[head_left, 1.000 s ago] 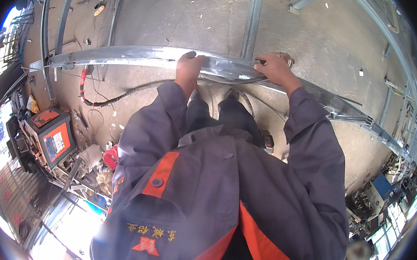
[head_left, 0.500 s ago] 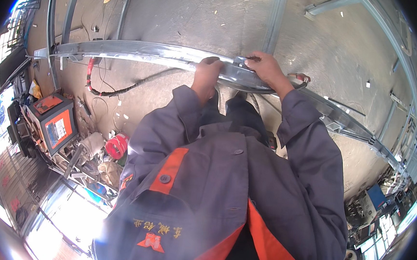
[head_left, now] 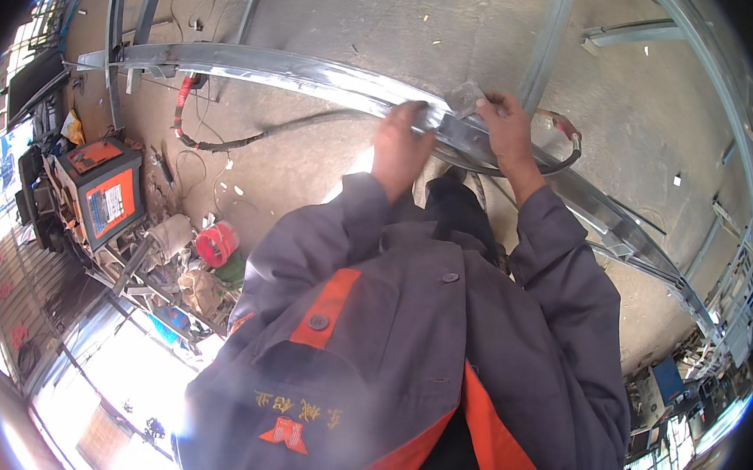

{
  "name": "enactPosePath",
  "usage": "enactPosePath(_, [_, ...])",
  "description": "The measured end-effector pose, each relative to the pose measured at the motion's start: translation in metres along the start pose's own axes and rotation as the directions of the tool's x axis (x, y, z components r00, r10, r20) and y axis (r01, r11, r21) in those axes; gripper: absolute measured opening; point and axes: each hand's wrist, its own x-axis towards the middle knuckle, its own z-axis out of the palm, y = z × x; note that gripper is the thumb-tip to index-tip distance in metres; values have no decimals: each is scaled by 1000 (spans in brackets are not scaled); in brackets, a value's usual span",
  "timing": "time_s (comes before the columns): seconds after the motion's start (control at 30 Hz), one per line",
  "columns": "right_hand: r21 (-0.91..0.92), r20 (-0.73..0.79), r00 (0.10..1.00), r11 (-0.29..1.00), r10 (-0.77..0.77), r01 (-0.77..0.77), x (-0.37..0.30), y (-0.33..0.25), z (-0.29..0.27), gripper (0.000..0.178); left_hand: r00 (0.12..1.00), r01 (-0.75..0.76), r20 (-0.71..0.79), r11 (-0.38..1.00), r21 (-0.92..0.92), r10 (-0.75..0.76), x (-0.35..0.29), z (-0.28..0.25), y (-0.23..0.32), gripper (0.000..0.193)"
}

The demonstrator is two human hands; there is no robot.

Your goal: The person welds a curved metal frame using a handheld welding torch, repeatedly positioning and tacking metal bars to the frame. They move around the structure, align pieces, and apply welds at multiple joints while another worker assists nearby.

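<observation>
A long, shiny metal beam runs across in front of me, bending down to the right. My right hand pinches a small flat metal bracket, tilted up at the beam's far edge. Beside it on the left, my left hand is at the beam with its fingers bent inward. Slight blur there hides what those fingers hold, if anything. A thick black cable passes beneath the beam and loops out past my right wrist, where its end has a red part.
At left stands a black and orange box-shaped machine, with a red round container among clutter nearby. More metal bars meet the beam from the far side. A frame curves along the right. A blue box sits lower right.
The small bracket has turned and tilted up in my right hand. My left hand has slid right along the beam, closer to it. The whole view has shifted slightly.
</observation>
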Motion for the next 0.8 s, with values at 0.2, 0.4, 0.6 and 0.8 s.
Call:
enactPosePath(0.2, [-26, 64, 993, 995, 99, -98, 0, -9, 58, 36, 886, -422, 139, 644, 638, 443, 44, -82, -63, 26])
enactPosePath(0.4, [-213, 136, 978, 968, 160, -129, -10, -20, 94, 47, 814, -561, 215, 634, 532, 540, 57, -97, -74, 9])
enactPosePath(0.6, [-423, 127, 988, 906, 89, -27, -33, -25, 120, 57, 798, -583, 223, 622, 523, 561, 56, -105, -72, 9])
enactPosePath(0.8, [-626, 225, 965, 739, -132, 247, -43, -37, 122, 61, 814, -565, 262, 606, 559, 518, 55, -104, -75, 8])
